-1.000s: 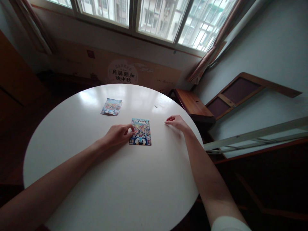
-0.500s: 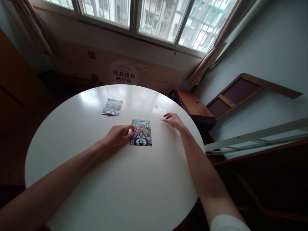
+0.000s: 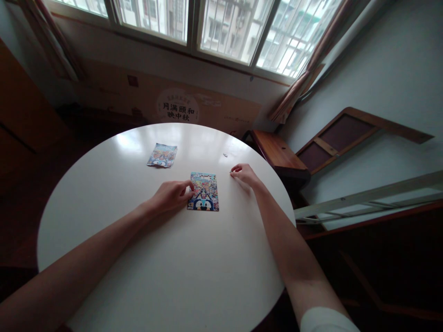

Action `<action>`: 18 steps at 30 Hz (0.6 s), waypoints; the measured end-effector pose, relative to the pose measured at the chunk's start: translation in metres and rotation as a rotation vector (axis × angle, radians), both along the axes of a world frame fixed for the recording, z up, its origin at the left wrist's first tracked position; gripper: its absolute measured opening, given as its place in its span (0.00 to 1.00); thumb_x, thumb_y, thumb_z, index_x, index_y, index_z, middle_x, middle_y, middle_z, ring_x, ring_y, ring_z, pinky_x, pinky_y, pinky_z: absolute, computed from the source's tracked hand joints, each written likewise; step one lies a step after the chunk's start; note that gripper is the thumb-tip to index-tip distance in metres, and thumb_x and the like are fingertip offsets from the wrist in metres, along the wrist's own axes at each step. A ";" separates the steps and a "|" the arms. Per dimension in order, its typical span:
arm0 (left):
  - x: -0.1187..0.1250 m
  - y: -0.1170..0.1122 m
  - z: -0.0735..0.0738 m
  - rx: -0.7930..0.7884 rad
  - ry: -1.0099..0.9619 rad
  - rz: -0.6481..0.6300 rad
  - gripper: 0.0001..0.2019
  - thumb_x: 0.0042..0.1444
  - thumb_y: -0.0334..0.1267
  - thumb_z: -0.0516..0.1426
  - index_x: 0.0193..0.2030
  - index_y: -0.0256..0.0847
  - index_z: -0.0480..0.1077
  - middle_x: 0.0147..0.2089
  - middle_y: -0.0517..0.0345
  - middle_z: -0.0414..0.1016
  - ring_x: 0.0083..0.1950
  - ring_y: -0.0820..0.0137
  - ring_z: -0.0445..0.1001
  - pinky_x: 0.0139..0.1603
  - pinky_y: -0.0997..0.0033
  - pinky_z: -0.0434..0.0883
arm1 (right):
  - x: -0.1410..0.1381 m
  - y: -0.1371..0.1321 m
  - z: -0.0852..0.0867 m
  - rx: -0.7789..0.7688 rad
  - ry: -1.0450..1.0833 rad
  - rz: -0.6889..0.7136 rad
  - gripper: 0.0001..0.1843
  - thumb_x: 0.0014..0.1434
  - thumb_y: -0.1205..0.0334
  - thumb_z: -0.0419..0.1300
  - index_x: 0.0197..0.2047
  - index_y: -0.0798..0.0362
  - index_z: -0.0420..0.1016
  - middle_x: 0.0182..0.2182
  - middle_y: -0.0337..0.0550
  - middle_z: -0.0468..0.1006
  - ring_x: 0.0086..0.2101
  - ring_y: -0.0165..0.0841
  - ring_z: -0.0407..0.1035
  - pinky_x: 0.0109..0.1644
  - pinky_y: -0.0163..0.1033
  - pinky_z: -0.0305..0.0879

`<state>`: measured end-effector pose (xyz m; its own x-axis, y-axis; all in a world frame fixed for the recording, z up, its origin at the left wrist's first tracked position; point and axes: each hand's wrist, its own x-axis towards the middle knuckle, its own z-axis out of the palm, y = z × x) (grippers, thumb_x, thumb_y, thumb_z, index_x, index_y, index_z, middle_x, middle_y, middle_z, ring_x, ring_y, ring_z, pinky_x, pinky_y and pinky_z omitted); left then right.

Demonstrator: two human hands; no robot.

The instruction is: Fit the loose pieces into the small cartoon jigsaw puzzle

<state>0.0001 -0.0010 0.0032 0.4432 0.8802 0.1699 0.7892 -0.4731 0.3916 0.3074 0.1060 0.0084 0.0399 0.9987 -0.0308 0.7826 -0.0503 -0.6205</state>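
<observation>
A colourful jigsaw puzzle (image 3: pixel 205 193) with a blue cartoon face lies flat on the round white table (image 3: pixel 166 263). Gaps show near its top edge. Against its left edge, my left hand (image 3: pixel 173 192) rests with the fingers curled and closed on the border. To the right of the puzzle, my right hand (image 3: pixel 244 174) is closed in a pinch just over the tabletop. A small puzzle piece (image 3: pixel 231 172) shows at its fingertips, mostly covered by them. Beyond that hand lie loose puzzle pieces (image 3: pixel 225 155), too small to count surely.
A crumpled picture sheet (image 3: pixel 162 155) with the same design lies at the table's far left. Close by the right rim stands a wooden stool or bench (image 3: pixel 277 150). Windows (image 3: pixel 228 30) and a cardboard-covered wall (image 3: pixel 211 108) are behind the table.
My right hand's fingers have closed over the puzzle piece that lay at their tips, hiding most of it. The left hand and the puzzle stay in place.
</observation>
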 end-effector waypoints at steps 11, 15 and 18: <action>-0.001 0.002 -0.002 0.007 -0.031 -0.010 0.16 0.62 0.52 0.51 0.43 0.45 0.73 0.25 0.64 0.71 0.25 0.74 0.66 0.28 0.75 0.52 | -0.040 0.061 0.006 0.094 -0.146 -0.177 0.19 0.58 0.57 0.62 0.52 0.52 0.77 0.52 0.55 0.71 0.49 0.42 0.69 0.55 0.45 0.64; 0.001 0.001 0.001 -0.005 -0.030 -0.014 0.16 0.62 0.52 0.50 0.43 0.45 0.73 0.25 0.63 0.71 0.24 0.74 0.66 0.28 0.75 0.53 | -0.044 0.067 0.001 0.118 -0.202 -0.199 0.13 0.59 0.58 0.61 0.46 0.50 0.80 0.54 0.55 0.68 0.52 0.44 0.67 0.56 0.47 0.63; 0.002 0.000 0.000 0.002 -0.013 -0.008 0.16 0.62 0.52 0.50 0.44 0.46 0.73 0.25 0.63 0.72 0.24 0.73 0.66 0.28 0.74 0.53 | -0.041 0.073 -0.004 0.112 -0.118 -0.209 0.10 0.55 0.60 0.64 0.42 0.50 0.80 0.48 0.51 0.74 0.46 0.38 0.71 0.52 0.42 0.66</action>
<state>0.0024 -0.0009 0.0030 0.4483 0.8761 0.1773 0.7802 -0.4803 0.4006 0.2663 0.1787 0.0048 0.2423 0.9654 0.0964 0.8295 -0.1546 -0.5367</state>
